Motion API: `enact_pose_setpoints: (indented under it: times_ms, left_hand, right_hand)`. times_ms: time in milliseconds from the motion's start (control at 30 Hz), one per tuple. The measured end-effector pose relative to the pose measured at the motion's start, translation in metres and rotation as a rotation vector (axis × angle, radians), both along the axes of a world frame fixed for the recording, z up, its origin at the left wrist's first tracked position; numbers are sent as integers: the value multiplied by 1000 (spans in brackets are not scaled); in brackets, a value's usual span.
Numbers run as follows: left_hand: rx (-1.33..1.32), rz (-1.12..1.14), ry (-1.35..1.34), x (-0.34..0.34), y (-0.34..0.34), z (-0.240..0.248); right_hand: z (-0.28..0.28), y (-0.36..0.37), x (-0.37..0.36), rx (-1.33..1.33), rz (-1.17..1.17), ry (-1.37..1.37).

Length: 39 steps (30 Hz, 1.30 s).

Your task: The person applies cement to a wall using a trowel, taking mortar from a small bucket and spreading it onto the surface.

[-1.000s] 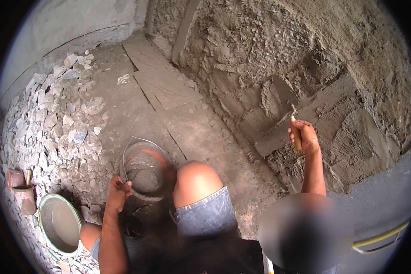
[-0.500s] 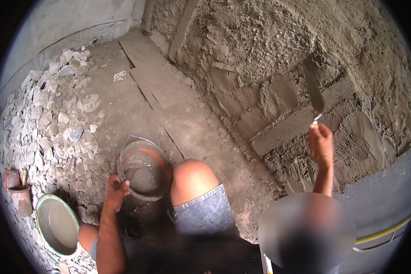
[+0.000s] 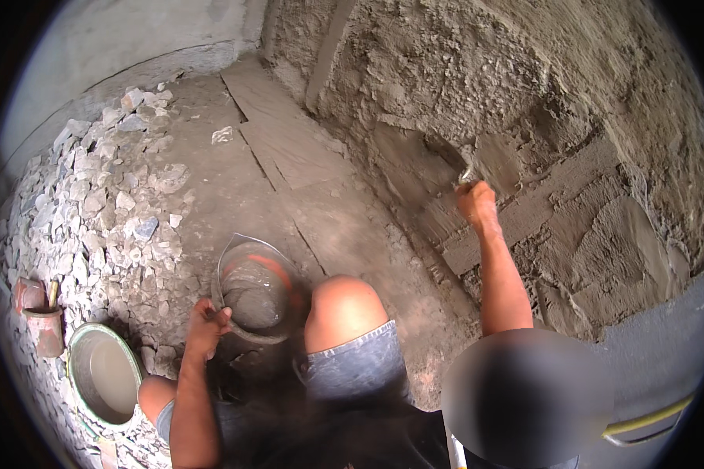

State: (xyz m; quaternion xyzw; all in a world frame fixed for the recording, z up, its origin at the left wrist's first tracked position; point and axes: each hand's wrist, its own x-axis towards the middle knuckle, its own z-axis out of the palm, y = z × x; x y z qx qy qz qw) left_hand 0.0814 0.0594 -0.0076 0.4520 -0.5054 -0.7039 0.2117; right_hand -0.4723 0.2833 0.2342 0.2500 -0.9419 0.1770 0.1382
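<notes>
My left hand (image 3: 206, 325) is closed on the near left rim of a bucket (image 3: 277, 270) with an orange band inside. Grey mortar (image 3: 256, 306) lies in the bottom of this bucket, which rests beside my bent knee. Off to the right, my right hand (image 3: 478, 205) grips a trowel (image 3: 467, 173) by its handle. The trowel's blade lies against fresh mortar (image 3: 405, 162) on the rough wall and is partly hard to tell from it. A flatter, smoother mortar strip (image 3: 551, 190) runs across the wall to the right of the hand.
Broken stones (image 3: 94, 195) are heaped along the left. A green-rimmed tub (image 3: 74, 361) of greyish liquid stands at the lower left, beside a small reddish container (image 3: 45, 332). Flat boards (image 3: 285, 148) lie along the wall's foot. A yellow hose-like thing (image 3: 649, 422) is at lower right.
My right hand has swept the trowel left across the wall, and the mortar patches there look more spread. My left hand stays on the bucket rim. The whole view has shifted slightly.
</notes>
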Motion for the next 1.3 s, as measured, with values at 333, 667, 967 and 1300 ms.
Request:
enact_pose_setpoints:
  times_ms: [333,667,967,1300]
  left_hand:
    - [8,38,-7,-3,4,14]
    - [43,-42,-7,4,-1,10]
    - [50,16,-13,-1,1,11]
    - [89,22,-57,5,-2,5]
  right_hand:
    - [55,34,30,-82,-122,377]
    - [-69,53,106,-171,470,69]
    - [-147,60,41,-214,171,-446]
    - [-185,73,28,-58,164,-388]
